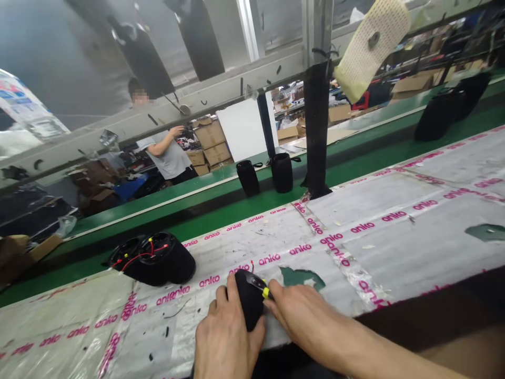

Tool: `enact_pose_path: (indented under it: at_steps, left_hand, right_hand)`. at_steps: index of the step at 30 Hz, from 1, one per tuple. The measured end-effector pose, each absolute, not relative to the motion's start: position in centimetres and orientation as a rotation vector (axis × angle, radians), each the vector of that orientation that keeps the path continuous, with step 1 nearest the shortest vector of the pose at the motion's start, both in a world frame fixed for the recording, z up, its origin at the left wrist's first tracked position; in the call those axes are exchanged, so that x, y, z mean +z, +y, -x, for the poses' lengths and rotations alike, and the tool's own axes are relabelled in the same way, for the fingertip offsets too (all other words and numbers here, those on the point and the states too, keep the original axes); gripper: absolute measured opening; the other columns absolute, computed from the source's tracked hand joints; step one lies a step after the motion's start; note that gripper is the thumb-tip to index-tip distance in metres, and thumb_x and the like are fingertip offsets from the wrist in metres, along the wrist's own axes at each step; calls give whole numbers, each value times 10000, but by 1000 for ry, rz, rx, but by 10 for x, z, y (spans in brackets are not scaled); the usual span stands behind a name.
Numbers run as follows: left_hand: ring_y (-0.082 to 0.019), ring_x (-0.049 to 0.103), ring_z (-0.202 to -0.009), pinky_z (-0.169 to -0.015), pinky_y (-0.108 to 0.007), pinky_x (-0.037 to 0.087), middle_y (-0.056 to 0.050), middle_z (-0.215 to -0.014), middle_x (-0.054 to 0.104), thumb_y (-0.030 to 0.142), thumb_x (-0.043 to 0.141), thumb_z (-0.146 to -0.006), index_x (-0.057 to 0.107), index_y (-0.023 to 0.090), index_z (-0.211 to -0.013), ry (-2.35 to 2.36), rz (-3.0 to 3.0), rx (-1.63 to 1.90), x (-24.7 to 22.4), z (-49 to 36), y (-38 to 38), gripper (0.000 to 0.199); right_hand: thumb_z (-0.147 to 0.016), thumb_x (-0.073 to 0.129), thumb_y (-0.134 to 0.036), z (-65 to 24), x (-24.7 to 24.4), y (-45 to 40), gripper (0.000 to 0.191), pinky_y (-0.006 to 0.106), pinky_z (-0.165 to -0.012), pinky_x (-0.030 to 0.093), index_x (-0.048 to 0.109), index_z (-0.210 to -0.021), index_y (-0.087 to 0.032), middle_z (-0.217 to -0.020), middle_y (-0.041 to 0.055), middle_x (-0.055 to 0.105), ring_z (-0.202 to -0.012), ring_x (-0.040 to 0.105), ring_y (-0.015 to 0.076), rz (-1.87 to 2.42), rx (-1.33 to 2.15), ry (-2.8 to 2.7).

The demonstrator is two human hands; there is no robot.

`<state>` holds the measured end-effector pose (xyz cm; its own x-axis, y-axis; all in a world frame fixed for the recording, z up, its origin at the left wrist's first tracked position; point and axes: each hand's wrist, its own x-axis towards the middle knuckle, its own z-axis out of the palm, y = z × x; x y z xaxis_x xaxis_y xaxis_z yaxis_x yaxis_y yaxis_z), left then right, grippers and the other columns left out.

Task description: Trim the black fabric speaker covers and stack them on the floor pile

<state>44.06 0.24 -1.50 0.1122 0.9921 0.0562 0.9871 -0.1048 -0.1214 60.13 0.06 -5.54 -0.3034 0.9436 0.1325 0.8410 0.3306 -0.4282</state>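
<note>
Black housing: This piece [250, 302] was in your hands by the worktop's near edge, at 6 o'clock from the middle of your view. Its lower end was hidden behind your fingers, so whether it rested on the surface could not be made out. Directions below run from it.
Left grip: Your left hand [225, 331] was grasping the housing, fingers along its 9 o'clock side and thumb at its 5 o'clock side, probably to stop it rolling or twisting.
Right grip: Your right hand [310, 310] was clenched round a small tool [259, 285] with a yellow-and-black end, pointed toward 10 o'clock over the housing's top. You seemed to hold it short for fine control; contact at its tip was unclear.
Red lead: A short wire [252, 266] stuck up at 12 o'clock, just beside the housing's upper end.
Wired housings: Two black pieces [177, 263] sat side by side at 10 o'clock, red wires showing at their upper ends, presumably turned up to keep the leads reachable.
Worktop cover: White sheeting [355, 252] printed "anko" lay over the worktop [302, 278], likely against scuffs; a tear at 2 o'clock showed green.
Green strip: Beyond, at 12 o'clock, two black cylinders [282, 173] stood on a green surface [213, 202], apart from your working spot.
Co-worker: A person [169, 158] stood at 11 o'clock, across that strip.
</note>
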Motion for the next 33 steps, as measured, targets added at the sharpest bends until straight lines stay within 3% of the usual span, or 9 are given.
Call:
enact_pose_path:
  at_steps: [5, 10, 16, 19, 23, 28, 30, 33]
  left_hand:
    - [-336, 666, -1039, -884, -421, 500, -167, -1273, 616, 448, 582, -796, 351, 156, -1479, -2285, 2322, -83, -3, -428, 10, 778]
    - [-346, 572, -1212, -1026, -445, 443, -137, -1369, 567, 444, 674, -697, 363, 195, -1485, -2382, 2428, -348, 4, -416, 5, 883]
    - [-277, 540, -1255, -1037, -410, 457, -101, -1438, 468, 327, 717, -677, 105, 293, -1541, -2225, 2169, -1223, 15, -404, 16, 1060]
    - [-254, 558, -1235, -1035, -406, 464, -79, -1410, 484, 311, 722, -697, 120, 310, -1521, -2147, 1945, -1479, 9, -389, 30, 1021]
    - [-249, 558, -1210, -976, -402, 498, -54, -1379, 477, 403, 695, -739, 338, 304, -1394, -2137, 1794, -1426, -5, -369, 38, 753]
    - [-287, 611, -1079, -847, -418, 516, -50, -1282, 530, 575, 649, -736, 509, 264, -1063, -2262, 1624, -1195, 7, -355, 36, 473]
    - [-285, 633, -1024, -796, -399, 511, -47, -1246, 563, 572, 646, -733, 506, 267, -1106, -2359, 1663, -1041, 21, -355, 34, 502]
    - [-276, 645, -1011, -791, -365, 498, -70, -1295, 541, 503, 654, -719, 355, 269, -1392, -2398, 1729, -910, 39, -358, 32, 773]
  right_hand:
    - [-1023, 328, -439, -591, -69, -1, 292, 259, -560, 416, 516, -967, -222, -699, 0, 640, -610, 627, 169, 1246, 781, -1660]
    - [-934, 430, -620, -611, -59, 15, 413, 242, -507, 441, 483, -804, -231, -653, -34, 578, -501, 559, 123, 1231, 1032, -1283]
    - [-858, 452, -716, -632, -86, 33, 511, 253, -447, 401, 496, -708, -229, -524, -34, 548, -439, 502, 133, 1389, 1154, -1236]
    - [-856, 446, -732, -633, -96, 37, 540, 256, -452, 406, 495, -669, -228, -431, -42, 488, -417, 483, 139, 1382, 1228, -1145]
    - [-831, 468, -752, -630, -95, 37, 559, 244, -416, 379, 502, -655, -223, -419, -43, 479, -392, 453, 129, 1354, 1259, -1072]
    - [-826, 461, -765, -629, -93, 39, 575, 234, -407, 368, 506, -660, -217, -409, -40, 476, -385, 439, 124, 1346, 1247, -1066]
    - [-817, 473, -771, -632, -96, 38, 577, 234, -413, 370, 510, -672, -213, -417, -39, 479, -395, 442, 124, 1345, 1267, -1056]
    - [-772, 515, -793, -636, -102, 38, 584, 241, -419, 375, 524, -715, -212, -448, -40, 493, -420, 456, 131, 1324, 1327, -1033]
